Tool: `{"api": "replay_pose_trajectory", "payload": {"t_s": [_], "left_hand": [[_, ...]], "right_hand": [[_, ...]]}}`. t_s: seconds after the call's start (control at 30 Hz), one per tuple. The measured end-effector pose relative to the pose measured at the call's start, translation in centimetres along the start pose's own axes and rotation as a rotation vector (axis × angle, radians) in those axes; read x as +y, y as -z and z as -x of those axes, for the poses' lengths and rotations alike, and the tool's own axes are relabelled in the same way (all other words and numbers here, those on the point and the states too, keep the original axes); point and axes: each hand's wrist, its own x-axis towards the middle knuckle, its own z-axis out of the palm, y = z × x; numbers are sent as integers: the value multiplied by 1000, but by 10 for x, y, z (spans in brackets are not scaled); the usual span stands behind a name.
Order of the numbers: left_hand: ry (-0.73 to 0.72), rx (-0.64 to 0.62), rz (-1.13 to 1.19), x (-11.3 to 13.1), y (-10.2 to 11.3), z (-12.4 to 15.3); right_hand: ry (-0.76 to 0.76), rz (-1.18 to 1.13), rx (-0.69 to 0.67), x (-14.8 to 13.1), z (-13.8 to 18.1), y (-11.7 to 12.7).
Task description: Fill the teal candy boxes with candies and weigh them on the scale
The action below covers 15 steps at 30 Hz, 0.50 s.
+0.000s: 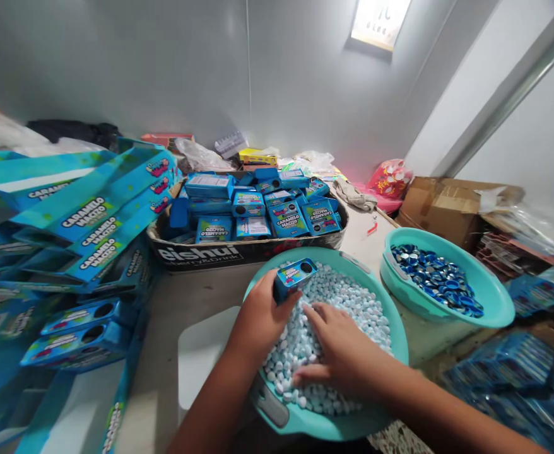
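My left hand (260, 309) is closed around a small blue candy box (296, 275) with a dark round spot on its upper face. It holds the box over the far left part of a turquoise basin (397, 315). Small white and pale blue candies (353, 302) fill this basin. Among them rests my right hand (338, 343), palm down, thumb and fingers apart, the fingertips touching the candies. Whether any candy lies under its palm is hidden.
Behind the basin, a black cardboard tray (253, 251) holds several blue candy boxes (289, 219). Stacks of printed blue cartons (88, 221) stand at left. A second turquoise basin (495, 302) at right contains blue and silver caps (433, 277). A white board (201, 359) lies beside the candy basin.
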Motion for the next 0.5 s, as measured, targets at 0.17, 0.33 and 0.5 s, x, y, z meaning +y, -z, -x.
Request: {"api": "replay_pose_trajectory", "payload": {"t_s": [0.17, 0.33, 0.5], "left_hand": [[-4, -7, -103, 3, 1, 1], [-14, -15, -129, 4, 2, 2], [-19, -30, -122, 4, 2, 2]], "right_hand": [[9, -24, 37, 0, -8, -3], [71, -66, 108, 12, -16, -5], [88, -51, 159, 7, -17, 18]]}}
